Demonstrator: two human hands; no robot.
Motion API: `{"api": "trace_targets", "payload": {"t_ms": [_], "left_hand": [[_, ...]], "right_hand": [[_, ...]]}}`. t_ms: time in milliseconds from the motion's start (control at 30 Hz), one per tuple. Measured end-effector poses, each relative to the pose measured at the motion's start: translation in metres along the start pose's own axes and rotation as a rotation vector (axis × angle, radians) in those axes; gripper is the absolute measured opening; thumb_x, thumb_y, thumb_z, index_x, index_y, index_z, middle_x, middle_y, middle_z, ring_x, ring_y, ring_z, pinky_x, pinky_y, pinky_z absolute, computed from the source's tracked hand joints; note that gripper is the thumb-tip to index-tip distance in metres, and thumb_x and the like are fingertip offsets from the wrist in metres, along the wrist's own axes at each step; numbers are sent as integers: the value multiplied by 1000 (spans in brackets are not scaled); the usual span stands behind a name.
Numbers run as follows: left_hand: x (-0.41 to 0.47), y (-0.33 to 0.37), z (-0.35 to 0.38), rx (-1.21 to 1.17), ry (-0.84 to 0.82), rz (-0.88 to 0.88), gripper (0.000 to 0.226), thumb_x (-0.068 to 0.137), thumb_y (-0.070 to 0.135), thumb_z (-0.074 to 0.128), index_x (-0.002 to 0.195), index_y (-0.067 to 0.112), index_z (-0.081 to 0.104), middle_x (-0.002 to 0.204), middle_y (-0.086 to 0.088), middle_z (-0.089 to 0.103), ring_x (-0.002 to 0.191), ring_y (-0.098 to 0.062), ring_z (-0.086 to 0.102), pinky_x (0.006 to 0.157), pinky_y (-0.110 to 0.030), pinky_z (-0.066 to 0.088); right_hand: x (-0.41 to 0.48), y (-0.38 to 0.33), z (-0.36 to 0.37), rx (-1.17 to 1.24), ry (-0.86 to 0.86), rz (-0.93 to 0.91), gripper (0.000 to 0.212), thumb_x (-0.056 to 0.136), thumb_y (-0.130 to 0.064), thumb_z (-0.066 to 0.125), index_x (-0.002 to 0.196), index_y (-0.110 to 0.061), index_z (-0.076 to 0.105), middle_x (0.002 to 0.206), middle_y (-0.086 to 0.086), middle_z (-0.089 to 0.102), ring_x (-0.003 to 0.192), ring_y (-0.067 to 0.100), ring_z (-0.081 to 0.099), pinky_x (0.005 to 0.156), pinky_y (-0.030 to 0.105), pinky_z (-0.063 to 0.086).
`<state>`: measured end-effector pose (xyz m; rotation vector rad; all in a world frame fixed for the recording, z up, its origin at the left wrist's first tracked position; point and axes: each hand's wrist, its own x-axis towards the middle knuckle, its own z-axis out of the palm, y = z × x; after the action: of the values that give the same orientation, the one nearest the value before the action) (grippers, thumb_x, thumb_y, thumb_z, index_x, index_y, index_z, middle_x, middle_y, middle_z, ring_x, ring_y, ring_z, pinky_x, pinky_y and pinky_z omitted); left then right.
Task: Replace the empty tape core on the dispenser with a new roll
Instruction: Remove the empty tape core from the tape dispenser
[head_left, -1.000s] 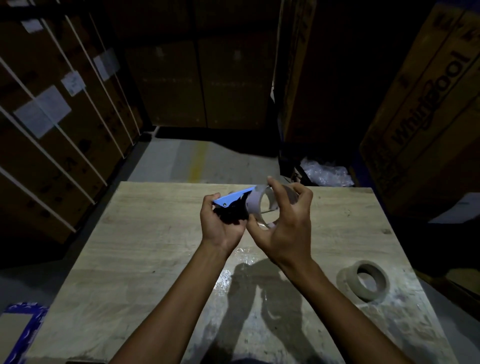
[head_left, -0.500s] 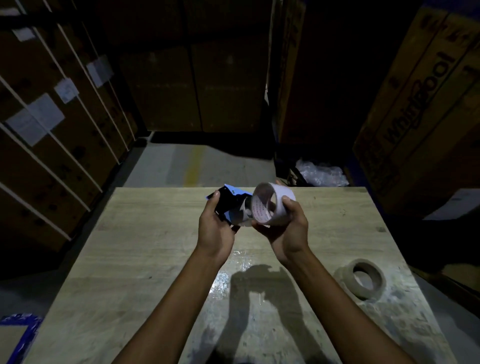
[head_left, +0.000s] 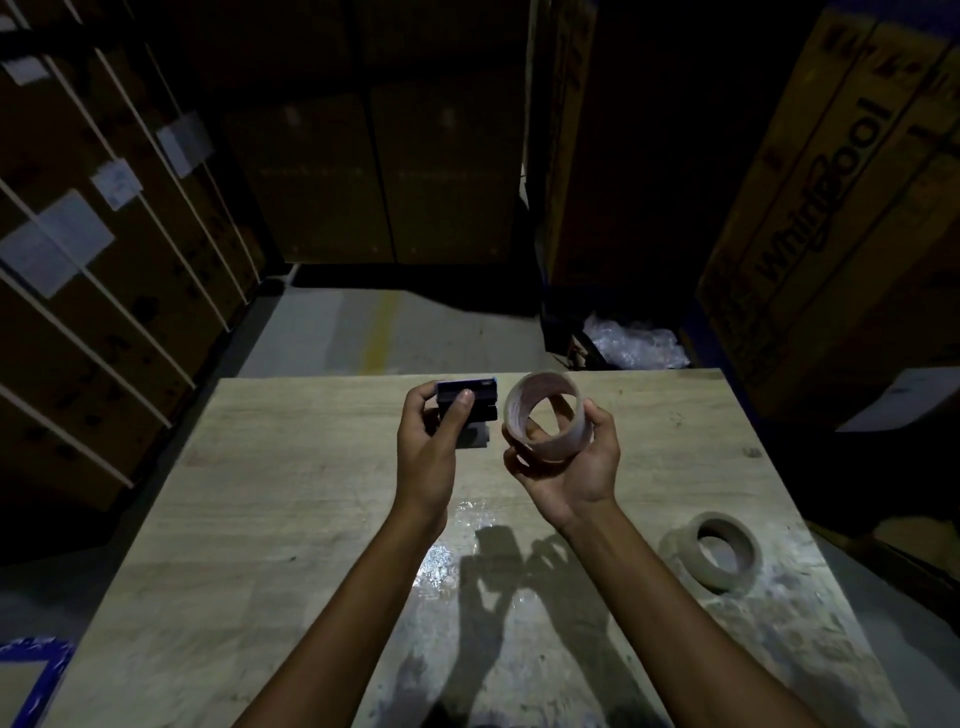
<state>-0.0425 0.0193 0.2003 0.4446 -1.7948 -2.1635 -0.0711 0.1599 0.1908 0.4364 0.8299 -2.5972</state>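
Note:
My left hand (head_left: 428, 447) grips the dark tape dispenser (head_left: 470, 410) above the far middle of the wooden table (head_left: 270, 519), thumb on its top. My right hand (head_left: 569, 465) holds the empty tape core (head_left: 550, 415), a thin pale cardboard ring, apart from the dispenser and just to its right. The core's open hole faces me. A new roll of tape (head_left: 719, 551) lies flat on the table near its right edge, untouched.
Stacked cardboard cartons stand to the left, at the back and at the right (head_left: 831, 208). Crumpled clear plastic (head_left: 631, 340) lies on the floor beyond the table's far edge. A blue-edged board (head_left: 31, 670) shows at the bottom left.
The core came off the dispenser: my right hand drew it away to the right. My left hand turned the dispenser, so its blue side no longer faces me.

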Motion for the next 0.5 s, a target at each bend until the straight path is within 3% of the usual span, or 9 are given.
{"api": "trace_targets", "payload": {"t_ms": [67,167,233,367,500], "left_hand": [[4,-3,-2,-90,-15,-64,24,97,26,59,118,13,60,105,-5,70,94,-17,67,77,-31,53],[15,-13,-6,-314,-34,-300,40,99,34,54,129,8,60,119,-14,68,98,-26,67,81,-38,52],[21,-21,-10,-438,-17,-475,48,100,38,53,135,6,57,126,-19,66,99,-29,67,86,-42,53],[27,-49,-20,-524,-1,-671,46,100,40,54,133,8,57,129,-19,64,105,-35,65,93,-50,50],[25,-75,-28,-495,6,-780,25,100,16,52,115,0,63,111,-20,66,93,-34,63,86,-43,48]], "right_hand": [[1,3,-1,-97,33,-49,33,84,-46,52,92,-20,71,106,20,64,92,31,59,73,38,47],[3,8,-4,-289,130,-169,52,68,-47,64,113,-20,66,114,15,66,103,28,62,82,42,52],[5,14,-9,-463,117,-230,68,65,-47,65,128,-22,61,109,6,68,95,20,66,75,37,55],[11,33,-25,-677,62,-245,64,77,-44,59,139,-29,52,116,1,67,83,3,70,63,24,56],[22,50,-43,-653,137,-119,55,77,-49,61,128,-29,58,115,7,66,86,16,68,57,29,54]]}}
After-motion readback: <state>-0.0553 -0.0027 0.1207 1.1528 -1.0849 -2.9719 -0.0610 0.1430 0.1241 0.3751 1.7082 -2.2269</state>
